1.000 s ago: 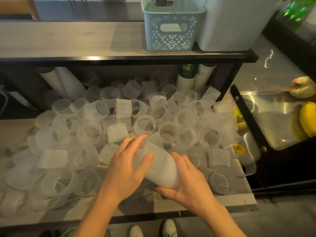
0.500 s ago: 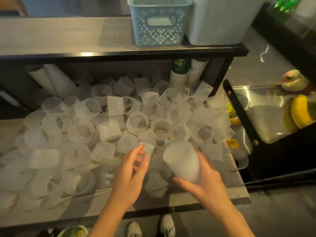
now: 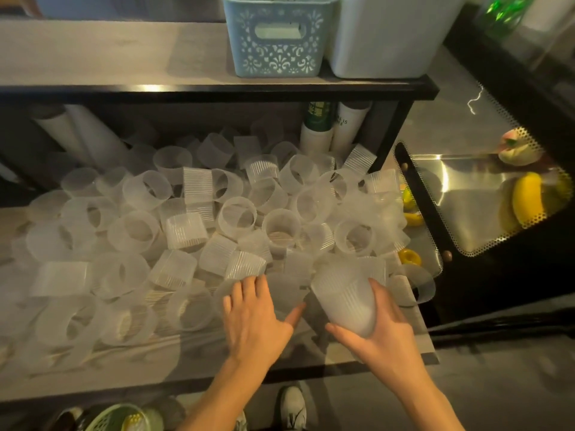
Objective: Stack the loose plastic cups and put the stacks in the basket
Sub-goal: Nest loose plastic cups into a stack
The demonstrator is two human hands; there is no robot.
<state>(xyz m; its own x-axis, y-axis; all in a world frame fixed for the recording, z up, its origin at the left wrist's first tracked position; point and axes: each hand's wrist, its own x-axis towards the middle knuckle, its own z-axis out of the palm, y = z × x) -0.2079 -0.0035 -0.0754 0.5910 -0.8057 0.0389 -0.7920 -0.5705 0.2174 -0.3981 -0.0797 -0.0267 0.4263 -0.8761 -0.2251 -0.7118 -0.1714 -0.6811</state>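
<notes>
Several loose frosted plastic cups (image 3: 193,231) lie in a heap across the lower shelf (image 3: 186,362). My right hand (image 3: 382,331) grips a short stack of ribbed cups (image 3: 345,300), bottom toward me, at the shelf's front right. My left hand (image 3: 255,318) is spread flat, fingers straight, over a smooth cup (image 3: 286,290) lying just left of the stack. A light blue basket (image 3: 277,35) with a cut-out pattern stands on the upper shelf, far from both hands.
A white bin (image 3: 389,35) stands next to the basket. Tall cup sleeves (image 3: 329,129) stand under the upper shelf at the back. A display case (image 3: 485,197) with fruit is on the right. A green basket (image 3: 121,418) sits on the floor by my shoes.
My left hand let go of the stack and moved left and down onto a loose cup. My right hand kept the stack and turned it more upright.
</notes>
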